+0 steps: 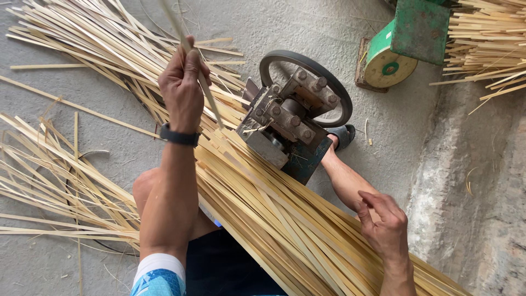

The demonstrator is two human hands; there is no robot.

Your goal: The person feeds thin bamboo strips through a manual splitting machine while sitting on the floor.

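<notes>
My left hand (182, 82) is raised and closed around a thin bamboo strip (211, 98) that slants down toward a small metal splitting machine (285, 129) with a hand wheel. A dark watch sits on that wrist. My right hand (383, 219) hovers low at the right, fingers curled and pinched, just above a thick bundle of pale bamboo strips (274, 219) that runs diagonally across my lap. Whether the right hand pinches a strip is unclear.
Loose bamboo strips (66, 175) fan over the concrete floor at left and top left. A green machine (411, 38) and another strip pile (487, 38) stand at top right. My foot in a dark sandal (342, 137) rests beside the splitter.
</notes>
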